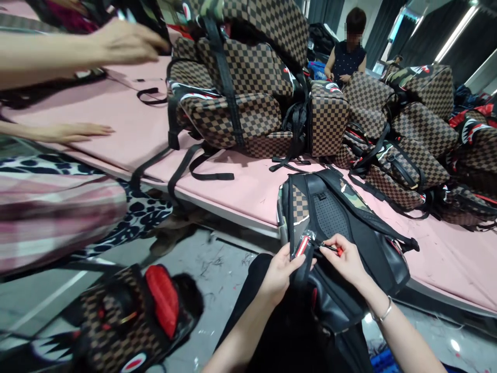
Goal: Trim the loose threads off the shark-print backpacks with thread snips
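Note:
A black backpack with checkered and camouflage panels leans from the table edge onto my lap, its padded back panel facing up. My left hand is closed around one of its shoulder straps, thumb on top, beside a red-and-white striped piece under clear plastic. Close by on the right, my right hand pinches a small dark tool with a red end. The tool's tip points at the strap near the striped piece; whether they touch I cannot tell.
Checkered backpacks are piled along the pink table, straps hanging over its edge. At left, a co-worker's arm reaches over the table. Another checkered bag is low at left. Another person is behind the piles.

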Demonstrator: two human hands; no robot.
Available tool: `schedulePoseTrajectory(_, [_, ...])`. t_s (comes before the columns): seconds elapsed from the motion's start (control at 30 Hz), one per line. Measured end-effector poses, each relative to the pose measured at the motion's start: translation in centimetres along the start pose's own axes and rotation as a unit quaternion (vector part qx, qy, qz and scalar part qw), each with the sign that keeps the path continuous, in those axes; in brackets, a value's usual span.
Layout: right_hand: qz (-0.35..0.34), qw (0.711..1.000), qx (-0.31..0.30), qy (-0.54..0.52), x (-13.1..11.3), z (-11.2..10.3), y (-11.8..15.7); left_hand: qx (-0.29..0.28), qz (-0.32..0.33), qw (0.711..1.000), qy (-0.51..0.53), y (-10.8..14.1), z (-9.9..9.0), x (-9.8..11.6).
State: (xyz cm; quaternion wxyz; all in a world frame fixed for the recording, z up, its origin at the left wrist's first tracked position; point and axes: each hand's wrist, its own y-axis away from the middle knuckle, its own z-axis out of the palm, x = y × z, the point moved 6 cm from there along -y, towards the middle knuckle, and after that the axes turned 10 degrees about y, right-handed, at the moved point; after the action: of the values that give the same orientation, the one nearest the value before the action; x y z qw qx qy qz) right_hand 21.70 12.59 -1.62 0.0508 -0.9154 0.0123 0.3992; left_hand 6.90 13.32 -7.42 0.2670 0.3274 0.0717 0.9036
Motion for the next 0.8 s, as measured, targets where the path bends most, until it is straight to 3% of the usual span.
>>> schedulePoseTrajectory(0.3, [-0.055,0.998,-0.021,0.017,-1.9,0.9,-1.9,0.003,0.013,1.000,-0.019,0.3,-0.2,0.7])
schedulePoseTrajectory(0.53, [0.068,0.977,0.012,-0.204,0.0,1.3,-4.0,-0.018,0.010,0.998,-0.062,1.0,-0.6,1.5])
schedulePoseTrajectory(0.8, [-0.029,0.975,-0.189,-0.110,-0.8,1.1,-6.6,-0.053,0.001,0.992,-0.117,1.2,-2.5,3.7])
